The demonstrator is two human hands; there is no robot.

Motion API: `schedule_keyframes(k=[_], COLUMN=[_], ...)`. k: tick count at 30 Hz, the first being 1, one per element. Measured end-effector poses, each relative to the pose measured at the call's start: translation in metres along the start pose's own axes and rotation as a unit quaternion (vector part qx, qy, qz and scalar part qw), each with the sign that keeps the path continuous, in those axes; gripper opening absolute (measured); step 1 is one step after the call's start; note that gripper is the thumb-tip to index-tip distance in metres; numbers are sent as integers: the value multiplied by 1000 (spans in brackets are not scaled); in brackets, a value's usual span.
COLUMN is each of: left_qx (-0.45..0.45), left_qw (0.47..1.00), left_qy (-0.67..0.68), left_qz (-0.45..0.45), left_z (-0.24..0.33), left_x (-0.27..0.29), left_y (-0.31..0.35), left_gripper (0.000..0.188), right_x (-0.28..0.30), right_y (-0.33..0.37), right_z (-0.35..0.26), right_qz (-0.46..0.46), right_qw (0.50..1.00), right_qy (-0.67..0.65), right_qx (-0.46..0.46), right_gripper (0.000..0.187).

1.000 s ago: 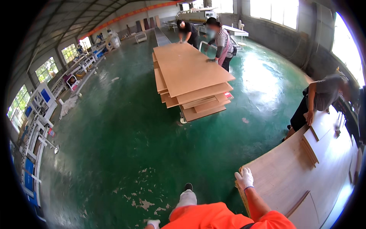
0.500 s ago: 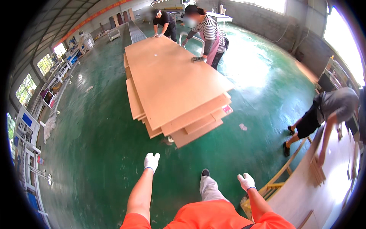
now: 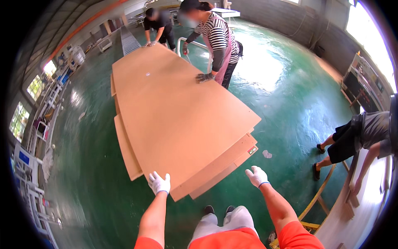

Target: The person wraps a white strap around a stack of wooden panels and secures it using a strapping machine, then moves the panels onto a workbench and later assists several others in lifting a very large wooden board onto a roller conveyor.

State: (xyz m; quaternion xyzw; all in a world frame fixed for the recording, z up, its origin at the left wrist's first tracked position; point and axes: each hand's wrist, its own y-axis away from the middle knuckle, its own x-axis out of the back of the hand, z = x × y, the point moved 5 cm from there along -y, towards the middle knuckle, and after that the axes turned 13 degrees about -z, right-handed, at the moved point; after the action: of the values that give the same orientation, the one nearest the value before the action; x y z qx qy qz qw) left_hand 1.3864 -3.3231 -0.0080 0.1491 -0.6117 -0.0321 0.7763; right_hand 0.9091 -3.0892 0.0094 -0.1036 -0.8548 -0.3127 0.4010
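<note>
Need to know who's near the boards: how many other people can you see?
3: striped-shirt person at the board stack's right side, dark-shirt person at its far end, one bending at far right. Others may be hidden.

A stack of large tan fibreboard sheets [image 3: 178,112] lies flat, edges fanned unevenly.

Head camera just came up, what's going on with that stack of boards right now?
A person in white gloves reaches toward a stack of large brown boards on a green floor. The left hand is at the near edge of the top sheet; whether it touches is unclear. The right hand hangs open in the air, holding nothing. At the far side, a person in a striped top rests a dark-gloved hand on the top board, and another person in dark clothes leans over the far end.
</note>
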Motion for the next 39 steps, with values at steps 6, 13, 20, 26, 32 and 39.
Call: schedule_keyframes(k=[6, 13, 20, 26, 32, 39], left_qx=[168, 325, 302, 296, 257, 253], left_qw=[980, 945, 951, 951, 962, 963], left_qy=[-4, -46, -66, -90, -86, -79], left_qz=[-109, -12, 17, 15, 44, 54], left_z=[58, 62, 65, 68, 59, 55], left_x=[-25, -39, -38, -42, -46, -48], left_y=[-13, -22, -13, -17, -13, -7], left_gripper=[97, 89, 86, 84, 83, 82], right_x=[17, 19, -8, -5, -2, 1], right_y=[-111, -257, -296, -297, -290, -281], right_z=[-8, 16, 38, 43, 43, 40], right_qz=[113, 168, 55, 54, 64, 50], right_qw=[993, 985, 989, 987, 988, 989], right_qy=[16, 12, 79, 88, 49, 68], right_qx=[-12, -28, -109, -123, -130, -124], right_gripper=[58, 32, 14, 17, 19, 23])
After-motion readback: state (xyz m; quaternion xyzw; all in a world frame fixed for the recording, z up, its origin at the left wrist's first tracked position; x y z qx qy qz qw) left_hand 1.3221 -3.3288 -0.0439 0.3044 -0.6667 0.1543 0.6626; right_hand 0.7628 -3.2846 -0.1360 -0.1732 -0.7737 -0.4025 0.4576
